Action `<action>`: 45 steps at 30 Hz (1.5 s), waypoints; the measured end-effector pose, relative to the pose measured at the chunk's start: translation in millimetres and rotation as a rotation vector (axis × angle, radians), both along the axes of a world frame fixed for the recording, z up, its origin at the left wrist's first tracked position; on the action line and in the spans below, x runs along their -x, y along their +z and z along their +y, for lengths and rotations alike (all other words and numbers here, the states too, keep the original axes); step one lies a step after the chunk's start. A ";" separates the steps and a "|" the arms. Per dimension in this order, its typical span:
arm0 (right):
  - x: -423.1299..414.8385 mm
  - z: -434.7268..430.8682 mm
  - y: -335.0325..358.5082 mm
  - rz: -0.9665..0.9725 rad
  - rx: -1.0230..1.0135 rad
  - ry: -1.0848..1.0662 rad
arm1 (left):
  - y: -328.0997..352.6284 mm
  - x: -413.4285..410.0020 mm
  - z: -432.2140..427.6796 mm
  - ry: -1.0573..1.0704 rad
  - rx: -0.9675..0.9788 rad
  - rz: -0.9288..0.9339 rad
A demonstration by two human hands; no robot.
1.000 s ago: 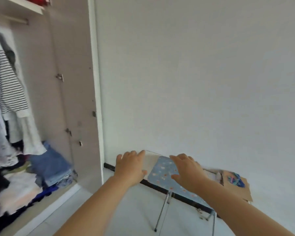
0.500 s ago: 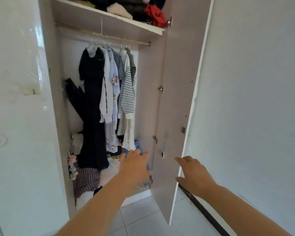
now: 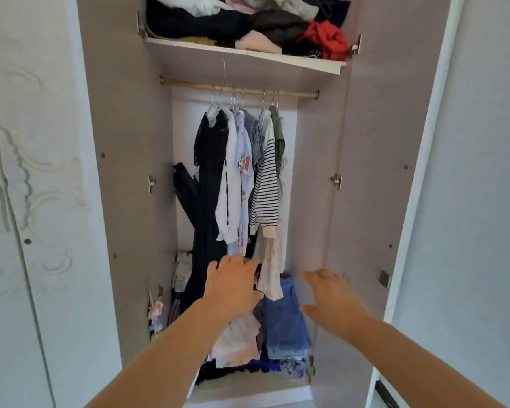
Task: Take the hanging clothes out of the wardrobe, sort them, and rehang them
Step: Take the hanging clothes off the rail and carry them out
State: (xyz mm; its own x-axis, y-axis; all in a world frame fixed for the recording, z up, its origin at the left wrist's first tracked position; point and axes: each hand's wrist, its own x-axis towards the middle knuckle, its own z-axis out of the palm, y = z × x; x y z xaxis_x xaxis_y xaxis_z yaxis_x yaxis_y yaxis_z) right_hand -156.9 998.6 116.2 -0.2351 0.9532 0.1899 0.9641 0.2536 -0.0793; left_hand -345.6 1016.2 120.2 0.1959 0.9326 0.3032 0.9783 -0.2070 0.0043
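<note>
The open wardrobe holds several garments on wire hangers along a rail [image 3: 239,89]: a long black dress [image 3: 208,184], a white top [image 3: 229,184], a pale printed shirt [image 3: 245,172], a striped top [image 3: 266,192] and a beige garment [image 3: 270,269]. My left hand [image 3: 231,285] reaches forward with straight fingers, in front of the lower hems, holding nothing. My right hand [image 3: 329,295] is stretched out to the right of the clothes, fingers relaxed and empty.
The top shelf [image 3: 242,53] is piled with crumpled clothes. Folded jeans [image 3: 286,319] and other heaped clothes lie on the wardrobe floor. Both doors stand open, the left door [image 3: 115,172] and the right door [image 3: 374,172]. A white wall is at the right.
My view has swung left from the wall and the ironing board to face the wardrobe squarely. Both hands stay raised and empty, now in front of the hanging clothes.
</note>
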 end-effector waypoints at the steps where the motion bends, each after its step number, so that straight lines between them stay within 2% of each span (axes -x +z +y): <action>1: -1.0 13.3 1.8 -0.007 -0.004 0.005 | 2.6 -1.0 11.9 0.005 -0.011 0.002; 16: 3.3 259.1 60.9 -0.005 -0.125 0.000 | 63.7 -6.5 258.2 -0.073 -0.176 -0.095; 26: -11.3 423.1 110.8 -0.028 -0.249 -0.020 | 112.8 -23.1 414.1 -0.107 -0.372 -0.158; 34: -32.8 552.5 176.6 0.001 -0.400 0.024 | 170.9 -39.5 514.5 -0.068 -0.531 -0.149; 45: -34.3 659.4 265.3 0.116 -0.587 -0.008 | 249.5 -50.3 617.6 -0.131 -0.673 -0.148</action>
State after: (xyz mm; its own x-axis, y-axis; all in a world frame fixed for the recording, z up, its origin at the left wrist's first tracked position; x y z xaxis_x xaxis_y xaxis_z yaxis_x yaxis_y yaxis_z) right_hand -122.6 1658.0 381.5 -0.1749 0.6829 0.7093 0.9595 0.2797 -0.0327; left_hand -295.3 1633.8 369.7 0.2062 0.5044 0.8385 0.9441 -0.3277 -0.0350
